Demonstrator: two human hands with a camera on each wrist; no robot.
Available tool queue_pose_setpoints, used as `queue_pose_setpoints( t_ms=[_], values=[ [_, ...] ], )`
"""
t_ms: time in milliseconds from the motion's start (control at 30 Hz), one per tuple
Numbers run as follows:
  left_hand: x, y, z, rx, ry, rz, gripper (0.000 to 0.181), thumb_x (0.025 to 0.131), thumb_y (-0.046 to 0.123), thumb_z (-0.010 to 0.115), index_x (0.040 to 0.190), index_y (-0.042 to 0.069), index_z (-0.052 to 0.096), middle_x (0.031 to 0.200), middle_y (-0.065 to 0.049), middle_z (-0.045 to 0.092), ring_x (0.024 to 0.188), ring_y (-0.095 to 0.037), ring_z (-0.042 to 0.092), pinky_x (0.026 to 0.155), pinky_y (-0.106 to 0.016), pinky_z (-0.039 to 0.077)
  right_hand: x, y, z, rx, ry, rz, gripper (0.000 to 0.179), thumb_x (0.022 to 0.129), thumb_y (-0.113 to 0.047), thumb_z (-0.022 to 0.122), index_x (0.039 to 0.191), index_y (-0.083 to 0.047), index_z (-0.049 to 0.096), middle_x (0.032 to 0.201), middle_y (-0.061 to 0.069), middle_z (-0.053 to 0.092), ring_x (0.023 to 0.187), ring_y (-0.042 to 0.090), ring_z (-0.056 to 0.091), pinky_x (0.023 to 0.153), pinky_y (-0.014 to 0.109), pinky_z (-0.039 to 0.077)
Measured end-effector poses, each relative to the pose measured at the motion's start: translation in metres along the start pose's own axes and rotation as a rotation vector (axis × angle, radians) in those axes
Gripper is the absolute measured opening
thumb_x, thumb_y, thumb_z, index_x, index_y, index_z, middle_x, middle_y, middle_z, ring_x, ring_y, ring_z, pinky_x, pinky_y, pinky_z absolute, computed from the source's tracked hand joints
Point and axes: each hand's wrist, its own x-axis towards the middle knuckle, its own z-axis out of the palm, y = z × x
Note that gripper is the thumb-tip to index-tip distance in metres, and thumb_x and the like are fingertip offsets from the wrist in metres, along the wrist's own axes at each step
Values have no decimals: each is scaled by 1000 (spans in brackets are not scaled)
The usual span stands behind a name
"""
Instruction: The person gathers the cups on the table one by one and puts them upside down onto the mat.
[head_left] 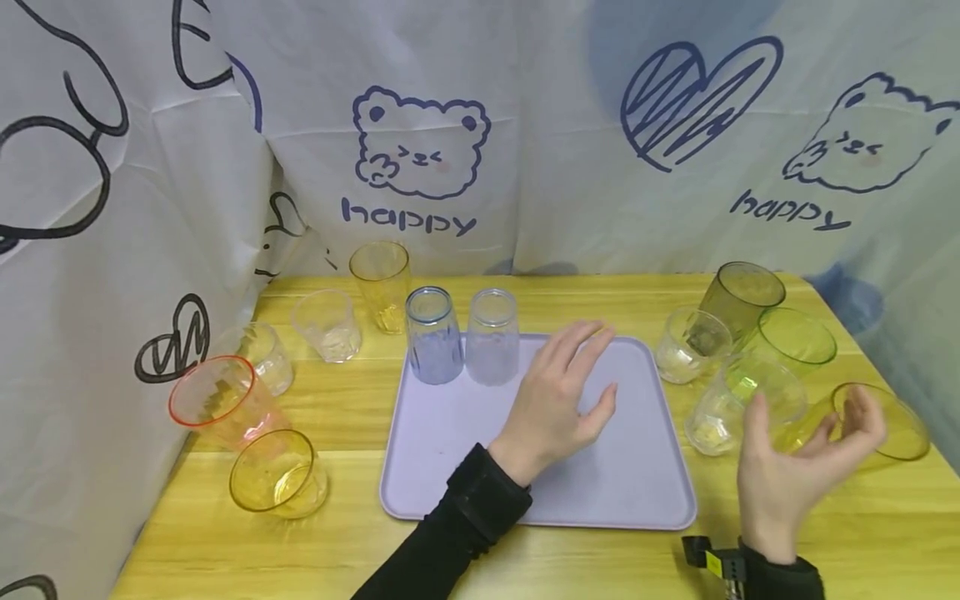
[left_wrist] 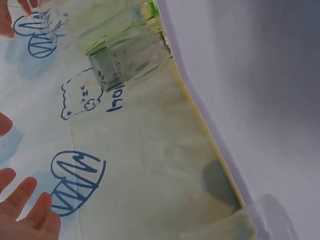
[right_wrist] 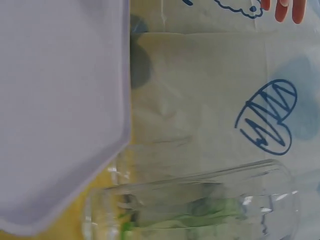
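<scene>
Head view, with the tray as clock face: a smooth, pale lilac tray (head_left: 450,450) with rounded corners lies on a desk (head_left: 352,558) of yellow wood grain. At its 10 o'clock stands a ribbed blue glass (head_left: 435,358), mouth down; just beside it, at 11, a colourless glass (head_left: 492,360), also mouth down. The left hand (head_left: 555,400) is over the tray's middle, slightly toward 12, fingers loosely spread. The right hand (head_left: 802,471), at 3 o'clock, has thumb and bent fingers well apart, near a clear tumbler (head_left: 708,421) and a yellow glass (head_left: 903,433); I cannot tell whether it touches them. Toward 2 stand a green glass (head_left: 806,342), a smoky glass (head_left: 738,296) and a small tumbler (head_left: 677,362). From 8 to 10, see-through cups (head_left: 303,490) curve round: yellow, red-rimmed, clear, amber.

Left wrist view: the tray fills 1 to 4 o'clock; the left hand's parted fingers show at 8.

Right wrist view: the tray spans 7 to 11; clear, thick-walled glassware (right_wrist: 190,200) crosses 6; fingertips (right_wrist: 298,12) show near 2.
</scene>
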Motion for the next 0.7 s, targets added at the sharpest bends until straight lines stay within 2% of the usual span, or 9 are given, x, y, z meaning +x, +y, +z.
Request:
queue_pose_setpoints(
  t_ms=[200, 333, 500, 600, 700],
  values=[
    [-4, 2, 10, -23, -48, -29, 61, 88, 22, 70, 144, 8, 50, 144, -9, 54, 137, -26, 51, 119, -36, 40, -3, 16, -5, 110, -15, 126, 83, 76, 8, 73, 147, -12, 32, 152, 3, 28, 145, 19, 22, 131, 38, 6],
    [-6, 4, 19, -46, -117, -63, 63, 89, 24, 70, 147, 9, 47, 147, -8, 52, 138, -26, 50, 118, -38, 41, -4, 21, -5, 82, -45, 204, 88, 77, 4, 78, 147, -18, 30, 148, -1, 27, 143, 15, 21, 131, 34, 7],
    [-7, 9, 28, -42, -242, -94, 67, 92, 29, 68, 152, 12, 42, 150, -8, 50, 139, -26, 50, 116, -39, 44, -2, 28, -6, 13, -90, 291, 92, 81, -5, 81, 151, -22, 24, 153, -1, 25, 145, 14, 21, 130, 31, 8],
    [-9, 12, 32, 0, -322, -105, 71, 93, 34, 67, 155, 14, 37, 152, -8, 48, 140, -25, 49, 116, -39, 44, 1, 31, -6, -27, -111, 362, 92, 82, -10, 81, 152, -26, 23, 151, -3, 27, 140, 11, 24, 122, 25, 17],
    [-11, 15, 35, 14, -392, -121, 75, 94, 36, 66, 158, 16, 32, 154, -8, 46, 141, -25, 48, 117, -39, 43, 4, 35, -5, -48, -135, 435, 93, 83, -11, 82, 152, -30, 21, 145, -7, 28, 134, 9, 25, 111, 25, 23]
  ],
)
